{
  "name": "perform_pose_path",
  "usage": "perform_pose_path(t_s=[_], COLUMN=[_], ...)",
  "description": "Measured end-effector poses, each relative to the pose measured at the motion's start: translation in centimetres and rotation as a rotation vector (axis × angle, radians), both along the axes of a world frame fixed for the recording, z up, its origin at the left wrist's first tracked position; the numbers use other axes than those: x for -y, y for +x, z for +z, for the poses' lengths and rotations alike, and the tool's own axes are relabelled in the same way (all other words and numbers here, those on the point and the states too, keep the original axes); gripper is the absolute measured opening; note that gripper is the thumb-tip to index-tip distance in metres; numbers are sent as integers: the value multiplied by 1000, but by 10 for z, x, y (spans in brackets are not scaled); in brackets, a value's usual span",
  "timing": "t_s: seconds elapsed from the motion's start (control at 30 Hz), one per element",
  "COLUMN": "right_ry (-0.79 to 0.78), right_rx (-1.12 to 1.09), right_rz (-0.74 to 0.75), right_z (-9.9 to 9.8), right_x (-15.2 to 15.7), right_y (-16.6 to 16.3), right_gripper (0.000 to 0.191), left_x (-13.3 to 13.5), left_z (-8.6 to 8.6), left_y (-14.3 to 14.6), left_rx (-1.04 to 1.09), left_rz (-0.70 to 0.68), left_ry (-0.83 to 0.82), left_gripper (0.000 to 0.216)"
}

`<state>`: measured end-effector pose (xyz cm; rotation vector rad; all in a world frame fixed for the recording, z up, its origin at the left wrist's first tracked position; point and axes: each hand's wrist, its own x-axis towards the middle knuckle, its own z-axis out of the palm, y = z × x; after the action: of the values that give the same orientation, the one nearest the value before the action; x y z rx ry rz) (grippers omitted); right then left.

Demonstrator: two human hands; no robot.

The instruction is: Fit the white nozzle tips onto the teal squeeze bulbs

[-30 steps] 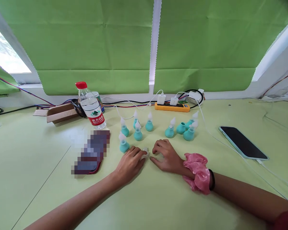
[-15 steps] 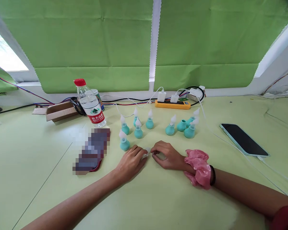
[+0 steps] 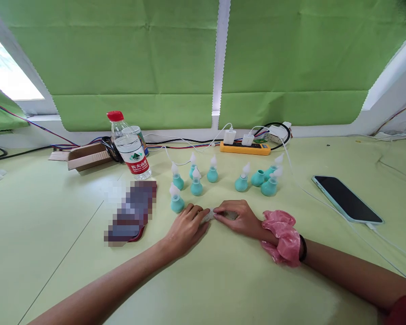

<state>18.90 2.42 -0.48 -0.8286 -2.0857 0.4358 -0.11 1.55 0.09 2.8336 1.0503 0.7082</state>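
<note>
Teal pots [image 3: 196, 188], most with white tips [image 3: 213, 161], stand on the counter [image 3: 223, 280] across the middle of the frame. Clear part [image 3: 210, 215]: lower centre of the frame, between both hands. Left hand [image 3: 186, 225]: fingers curled onto the part's left end, gripping it. Right hand [image 3: 242, 219]: thumb and forefinger pinching its right end. Power strip [image 3: 230, 149]: right of upper centre, beyond the pots
</note>
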Motion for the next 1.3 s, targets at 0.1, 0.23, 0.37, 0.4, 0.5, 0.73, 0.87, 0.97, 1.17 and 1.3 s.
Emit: perform_pose_path(t_s=[0.1, 0.23, 0.37, 0.4, 0.5, 0.73, 0.87, 0.97, 1.17, 1.3], right_ry=[-20, -21, -14, -15, -22, 11, 81, 126, 227, 297], right_rx=[-5, 10, -5, -7, -3, 31, 94, 153, 255, 313], right_rz=[6, -8, -23, -14, 19, 34, 28, 15, -26, -57], right_z=[-1, -1, 2, 3, 4, -3, -5, -4, -3, -1], right_x=[-1, -2, -1, 0, 0, -2, -2, -1, 0, 1], right_y=[1, 1, 0, -1, -2, -1, -1, 0, 0, -1], right_gripper=[10, 10, 9, 10, 12, 17, 20, 22, 22, 22], left_x=[0, 0, 0, 0, 0, -1, -1, -1, -2, -2], left_z=[0, 0, 2, 2, 3, 2, 3, 3, 1, 1], left_y=[0, 0, 1, 1, 2, 1, 1, 1, 2, 1], left_rx=[-5, -11, -4, -1, -10, -46, -63, -66, -52, -54], left_rz=[6, 12, 3, 0, -6, 6, 11, 10, 16, 23], left_ry=[-8, -24, -12, -6, -6, -56, -69, -70, -52, -62], left_gripper=[25, 26, 25, 25, 23, 19, 17, 17, 18, 18])
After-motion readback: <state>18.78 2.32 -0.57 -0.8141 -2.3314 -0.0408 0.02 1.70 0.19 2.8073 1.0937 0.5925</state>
